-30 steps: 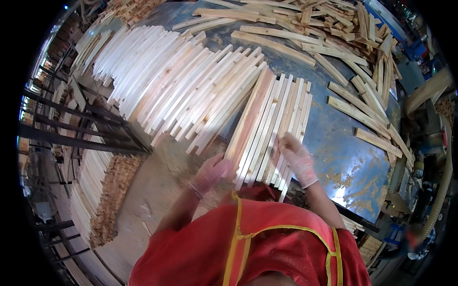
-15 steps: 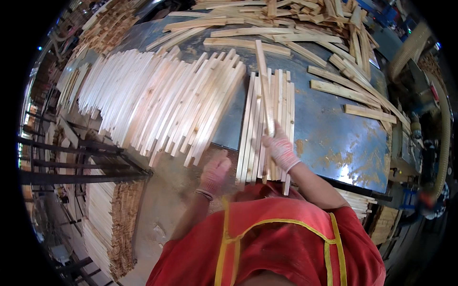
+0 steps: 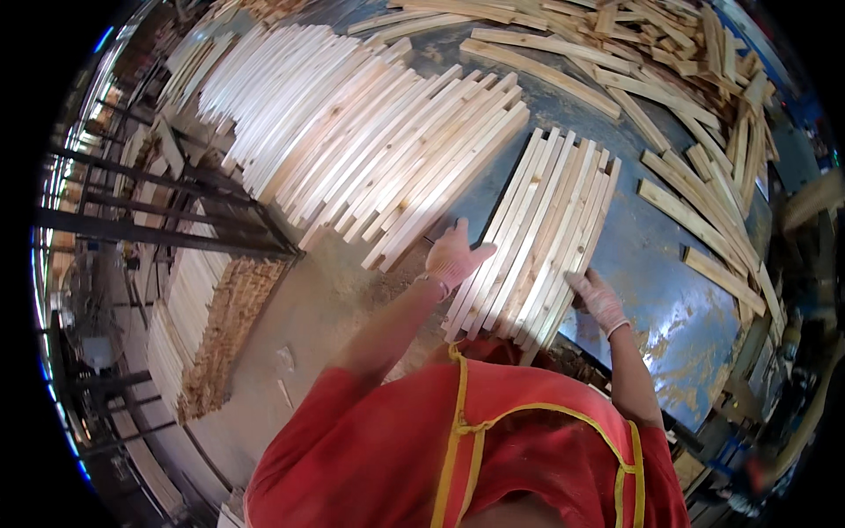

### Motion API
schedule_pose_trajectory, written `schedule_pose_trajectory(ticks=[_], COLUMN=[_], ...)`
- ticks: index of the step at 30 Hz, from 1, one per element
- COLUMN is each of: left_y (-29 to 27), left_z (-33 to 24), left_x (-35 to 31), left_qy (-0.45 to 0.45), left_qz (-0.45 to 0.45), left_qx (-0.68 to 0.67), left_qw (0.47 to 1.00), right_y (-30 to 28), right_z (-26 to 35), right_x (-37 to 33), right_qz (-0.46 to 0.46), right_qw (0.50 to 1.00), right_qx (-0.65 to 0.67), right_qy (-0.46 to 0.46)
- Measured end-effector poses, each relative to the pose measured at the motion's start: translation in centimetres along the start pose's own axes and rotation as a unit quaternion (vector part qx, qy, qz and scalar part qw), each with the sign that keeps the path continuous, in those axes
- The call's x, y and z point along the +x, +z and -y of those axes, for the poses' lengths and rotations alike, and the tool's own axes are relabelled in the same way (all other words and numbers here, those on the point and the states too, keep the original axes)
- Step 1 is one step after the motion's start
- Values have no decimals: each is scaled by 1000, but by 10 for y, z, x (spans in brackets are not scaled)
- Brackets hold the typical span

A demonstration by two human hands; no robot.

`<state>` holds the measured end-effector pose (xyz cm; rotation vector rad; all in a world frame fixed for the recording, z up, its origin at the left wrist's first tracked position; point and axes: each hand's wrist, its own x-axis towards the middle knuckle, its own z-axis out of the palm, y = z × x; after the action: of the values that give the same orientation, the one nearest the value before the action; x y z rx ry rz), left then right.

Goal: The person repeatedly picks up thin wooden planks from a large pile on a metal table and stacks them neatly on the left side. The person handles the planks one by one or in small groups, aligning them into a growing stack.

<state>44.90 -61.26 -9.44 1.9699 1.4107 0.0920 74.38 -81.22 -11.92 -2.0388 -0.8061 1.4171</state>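
A bundle of pale wooden strips (image 3: 539,233) lies side by side on the blue-grey metal table, near ends over the edge by my body. At its left side my left hand (image 3: 453,255), in a pinkish work glove, is open, thumb and fingers apart, the thumb close to the outermost strip. My right hand (image 3: 600,304), gloved too, rests against the bundle's right side. Its fingers reach to the outer strip and are open, not wrapped round a piece; their undersides are hidden. A wide row of similar wooden strips (image 3: 378,132) lies to the left, with a gap between.
Loose longer boards (image 3: 695,220) lie at the right, and a heap of offcuts (image 3: 687,44) covers the back. Sawdust marks the metal table (image 3: 656,330). Dark metal bars (image 3: 150,231) and a stack of wood (image 3: 220,343) stand at the lower left.
The slanted strip that my right hand held is now out of that hand, and the strips lie aligned. My left hand moved up and right to the bundle; my right moved to its right side.
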Motion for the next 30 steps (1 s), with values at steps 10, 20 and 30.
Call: schedule_pose_trajectory(ticks=[10, 20, 30], left_y=[13, -175, -343], left_z=[-74, -13, 172], left_x=[31, 118, 185], left_qy=[-22, 133, -47], left_qz=[29, -120, -22], left_qx=[46, 189, 372], left_qw=[998, 966, 927], right_y=[-2, 101, 295], right_z=[34, 211, 399], right_x=[34, 74, 155], right_qz=[-36, 41, 208], right_qw=[975, 946, 950], right_qx=[220, 317, 229], right_qy=[22, -60, 49])
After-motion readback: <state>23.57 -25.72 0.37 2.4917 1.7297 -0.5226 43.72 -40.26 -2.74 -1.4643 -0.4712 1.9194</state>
